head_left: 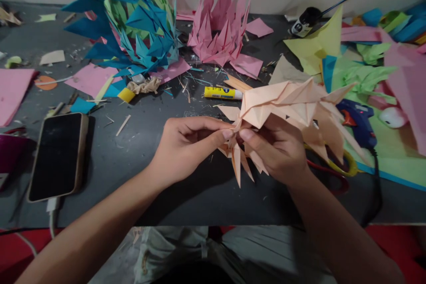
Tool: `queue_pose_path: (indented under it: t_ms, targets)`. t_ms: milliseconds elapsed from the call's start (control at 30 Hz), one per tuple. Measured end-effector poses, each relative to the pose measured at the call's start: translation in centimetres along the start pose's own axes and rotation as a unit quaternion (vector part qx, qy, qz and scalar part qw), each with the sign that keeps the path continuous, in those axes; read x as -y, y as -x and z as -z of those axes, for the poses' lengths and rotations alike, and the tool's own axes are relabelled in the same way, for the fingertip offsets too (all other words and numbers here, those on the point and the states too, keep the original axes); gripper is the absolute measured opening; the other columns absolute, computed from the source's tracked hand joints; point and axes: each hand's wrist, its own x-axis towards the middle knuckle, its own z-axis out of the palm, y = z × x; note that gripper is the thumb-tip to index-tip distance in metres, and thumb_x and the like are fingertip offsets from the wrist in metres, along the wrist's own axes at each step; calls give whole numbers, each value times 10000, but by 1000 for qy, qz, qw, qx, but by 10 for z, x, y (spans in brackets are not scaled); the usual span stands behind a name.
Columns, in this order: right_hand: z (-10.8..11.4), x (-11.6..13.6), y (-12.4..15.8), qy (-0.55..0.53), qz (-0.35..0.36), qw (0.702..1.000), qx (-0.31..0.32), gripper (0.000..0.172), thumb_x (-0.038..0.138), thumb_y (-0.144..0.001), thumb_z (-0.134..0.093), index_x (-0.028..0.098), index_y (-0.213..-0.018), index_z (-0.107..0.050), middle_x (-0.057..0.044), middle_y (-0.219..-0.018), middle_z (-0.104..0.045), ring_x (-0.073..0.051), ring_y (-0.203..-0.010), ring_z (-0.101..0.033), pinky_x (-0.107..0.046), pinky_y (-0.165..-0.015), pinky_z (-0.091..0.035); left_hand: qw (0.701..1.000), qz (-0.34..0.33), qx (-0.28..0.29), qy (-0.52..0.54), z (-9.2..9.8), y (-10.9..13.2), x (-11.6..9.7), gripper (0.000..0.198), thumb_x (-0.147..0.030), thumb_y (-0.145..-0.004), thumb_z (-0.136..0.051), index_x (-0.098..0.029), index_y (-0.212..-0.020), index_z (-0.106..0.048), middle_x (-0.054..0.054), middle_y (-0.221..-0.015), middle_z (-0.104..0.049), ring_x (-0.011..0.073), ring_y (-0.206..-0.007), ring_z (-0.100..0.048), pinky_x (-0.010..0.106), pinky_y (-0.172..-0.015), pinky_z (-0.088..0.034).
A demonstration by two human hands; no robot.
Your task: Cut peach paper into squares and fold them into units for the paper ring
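Observation:
Both of my hands meet over the front of the table on a peach folded-paper piece point(282, 102) with many pointed flaps. My left hand point(189, 146) pinches its narrow left end between thumb and fingers. Close beside it, my right hand point(279, 148) presses its thumb on the same spot, its other fingers tucked under the paper. Several peach points hang down between the hands, and the wider part spreads to the right over my right hand. A yellow glue stick point(222, 93) lies just behind the paper piece.
Spiky blue point(133, 22) and pink point(219, 31) paper pieces stand at the back. A phone point(58, 155) on a cable lies left. On the right are a blue glue gun point(359, 122), scissors point(349, 164), a black bottle point(306, 22) and coloured paper. Paper scraps litter the table point(149, 102).

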Motion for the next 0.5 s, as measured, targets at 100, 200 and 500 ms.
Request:
queue_pose_path:
  t_ms: [100, 200, 500]
  targets:
    - [0, 1, 0, -9, -12, 1000, -6, 77, 172, -792, -565, 241, -822, -578, 36, -764, -636, -98, -669, -616, -203, -614, -513, 1000, 0, -6, 7, 0, 0, 1, 58, -200, -707, -686, -177, -747, -721, 14, -736, -717, 133, -631, -664, 223, -614, -565]
    - [-1, 1, 1, -26, -21, 999, 0, 80, 175, -798, -564, 246, -831, -579, 37, -765, -633, -94, -674, -616, -197, -620, -517, 1000, 1, -9, 7, -1, 0, 1, 56, -205, -706, -688, -176, -743, -720, 15, -740, -717, 133, -638, -666, 221, -622, -562]
    - [1, 0, 2, -36, -31, 999, 19, 66, 208, -833, -530, 255, -831, -575, 35, -774, -628, -100, -719, -617, -202, -651, -526, 1000, -9, -8, -5, 0, 0, 2, 55, -200, -709, -687, -178, -749, -717, 16, -754, -717, 138, -664, -668, 226, -640, -561]
